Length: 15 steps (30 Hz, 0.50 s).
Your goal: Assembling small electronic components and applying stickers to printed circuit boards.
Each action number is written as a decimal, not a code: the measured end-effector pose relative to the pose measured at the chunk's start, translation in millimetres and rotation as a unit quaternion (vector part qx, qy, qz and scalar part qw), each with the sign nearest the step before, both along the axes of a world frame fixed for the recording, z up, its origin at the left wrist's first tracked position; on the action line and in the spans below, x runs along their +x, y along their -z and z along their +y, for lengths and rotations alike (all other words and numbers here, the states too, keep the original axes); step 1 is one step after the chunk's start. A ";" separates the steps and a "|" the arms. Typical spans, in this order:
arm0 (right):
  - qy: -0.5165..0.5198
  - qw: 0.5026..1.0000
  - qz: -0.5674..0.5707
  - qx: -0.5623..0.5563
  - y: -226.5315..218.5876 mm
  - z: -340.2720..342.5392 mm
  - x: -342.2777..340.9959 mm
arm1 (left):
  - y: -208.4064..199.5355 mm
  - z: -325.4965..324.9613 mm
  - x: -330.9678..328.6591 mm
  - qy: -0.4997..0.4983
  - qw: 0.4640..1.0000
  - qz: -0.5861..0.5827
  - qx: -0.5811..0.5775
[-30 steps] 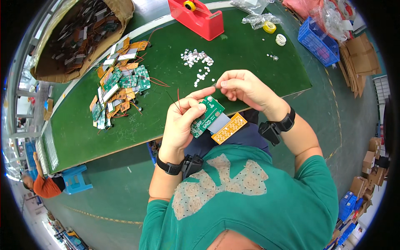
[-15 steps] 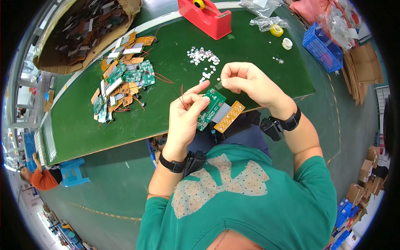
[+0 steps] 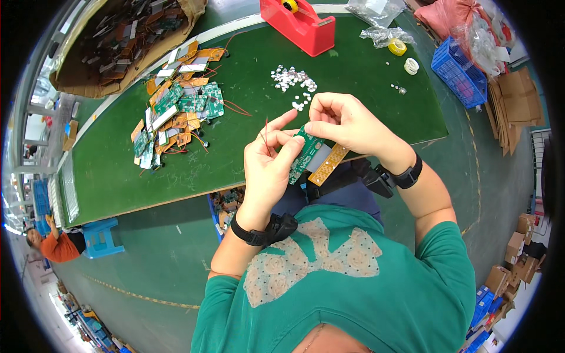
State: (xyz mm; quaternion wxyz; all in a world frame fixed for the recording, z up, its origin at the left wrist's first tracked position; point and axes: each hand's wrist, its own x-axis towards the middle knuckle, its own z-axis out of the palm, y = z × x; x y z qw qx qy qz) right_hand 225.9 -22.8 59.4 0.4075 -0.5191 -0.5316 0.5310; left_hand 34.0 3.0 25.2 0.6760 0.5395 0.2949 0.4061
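My left hand [image 3: 266, 162] grips a green circuit board [image 3: 303, 156] by its left side, thumb on its face and index finger stretched out. A thin red wire [image 3: 266, 132] rises by that hand. From the board's right side a grey ribbon [image 3: 319, 157] runs to an orange flexible strip [image 3: 329, 165]. Closed in a pinch, my right hand [image 3: 348, 125] has its thumb on the board's top end; whatever lies under those fingertips is hidden. Just beyond the hands is a scatter of small white round pieces [image 3: 289, 78] on the green table [image 3: 235, 153].
At left lies a heap of boards and orange strips [image 3: 176, 112], below a large carton [image 3: 65, 82] of similar parts. A red tape dispenser [image 3: 303, 29] stands at the back; tape rolls [image 3: 397, 47] sit farther right. A blue crate [image 3: 459, 73] is past the table's edge. Another person [image 3: 59, 247] is far left.
My right hand has come down onto the board's top end; a small translucent piece seen at its fingertips earlier is now out of sight. The view has shifted slightly.
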 end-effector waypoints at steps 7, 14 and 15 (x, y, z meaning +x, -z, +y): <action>0.156 0.964 -0.138 0.166 3.1 -8.8 -13.0 | 3.1 -1.3 0.8 -0.026 0.999 0.016 0.015; 0.043 0.991 -0.044 0.115 10.2 -8.4 -10.3 | 0.4 -2.6 3.8 -0.029 0.998 0.012 0.053; 0.005 0.998 0.054 0.042 11.1 -7.2 -8.9 | 0.9 -2.6 3.3 -0.029 0.998 0.012 0.053</action>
